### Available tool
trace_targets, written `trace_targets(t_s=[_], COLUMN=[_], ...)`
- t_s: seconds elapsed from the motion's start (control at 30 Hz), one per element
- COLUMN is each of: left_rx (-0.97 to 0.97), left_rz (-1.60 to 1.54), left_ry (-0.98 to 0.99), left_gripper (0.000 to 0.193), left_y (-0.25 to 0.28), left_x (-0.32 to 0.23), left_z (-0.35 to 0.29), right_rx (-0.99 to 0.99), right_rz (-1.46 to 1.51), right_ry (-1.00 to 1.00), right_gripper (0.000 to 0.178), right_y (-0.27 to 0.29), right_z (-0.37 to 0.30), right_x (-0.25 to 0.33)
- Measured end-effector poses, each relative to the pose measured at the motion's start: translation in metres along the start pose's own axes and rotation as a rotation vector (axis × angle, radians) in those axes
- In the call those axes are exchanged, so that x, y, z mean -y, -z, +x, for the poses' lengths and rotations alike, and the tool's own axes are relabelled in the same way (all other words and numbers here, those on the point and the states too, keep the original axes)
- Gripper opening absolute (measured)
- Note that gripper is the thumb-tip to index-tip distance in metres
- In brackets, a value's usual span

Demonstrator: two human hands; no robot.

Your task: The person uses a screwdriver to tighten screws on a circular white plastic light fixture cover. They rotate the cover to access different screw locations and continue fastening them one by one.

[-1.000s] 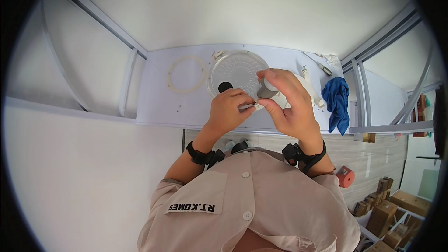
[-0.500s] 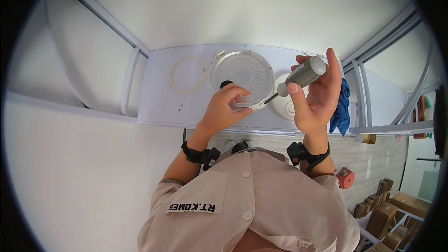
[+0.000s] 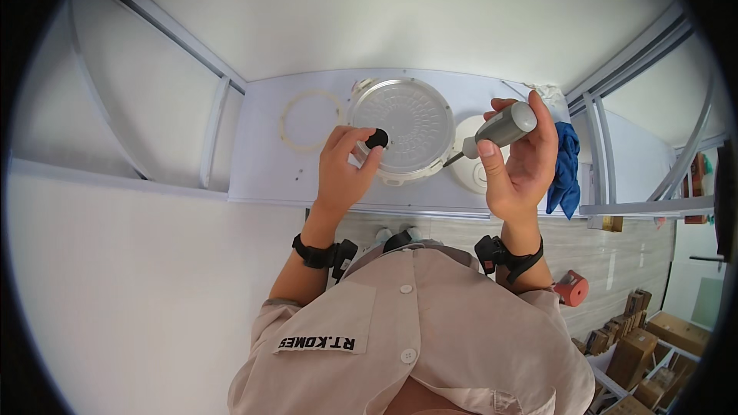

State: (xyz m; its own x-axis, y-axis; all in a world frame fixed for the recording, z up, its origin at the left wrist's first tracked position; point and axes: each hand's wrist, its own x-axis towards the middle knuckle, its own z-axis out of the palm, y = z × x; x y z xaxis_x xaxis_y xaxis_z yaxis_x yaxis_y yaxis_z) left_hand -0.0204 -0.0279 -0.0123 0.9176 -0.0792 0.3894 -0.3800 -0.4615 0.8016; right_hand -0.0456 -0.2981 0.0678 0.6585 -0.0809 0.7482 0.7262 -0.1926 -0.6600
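My left hand (image 3: 344,169) pinches a small black knob (image 3: 377,139) at the left edge of a round silvery metal lid (image 3: 407,127) that lies on the white table (image 3: 269,161). My right hand (image 3: 516,161) is raised to the right of the lid and grips a screwdriver with a grey handle (image 3: 503,128). Its thin tip points down and left toward the lid's right rim. A round white part (image 3: 470,173) lies on the table partly behind my right hand.
A pale rubber ring (image 3: 310,121) lies left of the lid. A blue cloth (image 3: 566,169) hangs at the table's right end. Metal frame rails (image 3: 630,207) run along the right. Cardboard boxes (image 3: 638,346) and a red object (image 3: 572,288) sit on the floor at the lower right.
My hands were together over the lid's edge. The right hand has lifted away to the right with the screwdriver, and the left hand has shifted onto the black knob.
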Motion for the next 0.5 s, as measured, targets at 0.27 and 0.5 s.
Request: trace_targets(t_s=[0.27,0.5], left_rx=[0.07,0.09], left_rz=[0.229,0.209], left_ry=[-0.107,-0.077], left_gripper=[0.019,0.01], left_y=[-0.013,-0.013], left_x=[0.005,0.008], left_z=[0.006,0.005], right_rx=[0.026,0.011], right_rz=[0.004,0.004], right_ry=[0.01,0.009], right_gripper=[0.077,0.077], right_y=[0.0,0.003], right_z=[0.0,0.0], right_x=[0.001,-0.001])
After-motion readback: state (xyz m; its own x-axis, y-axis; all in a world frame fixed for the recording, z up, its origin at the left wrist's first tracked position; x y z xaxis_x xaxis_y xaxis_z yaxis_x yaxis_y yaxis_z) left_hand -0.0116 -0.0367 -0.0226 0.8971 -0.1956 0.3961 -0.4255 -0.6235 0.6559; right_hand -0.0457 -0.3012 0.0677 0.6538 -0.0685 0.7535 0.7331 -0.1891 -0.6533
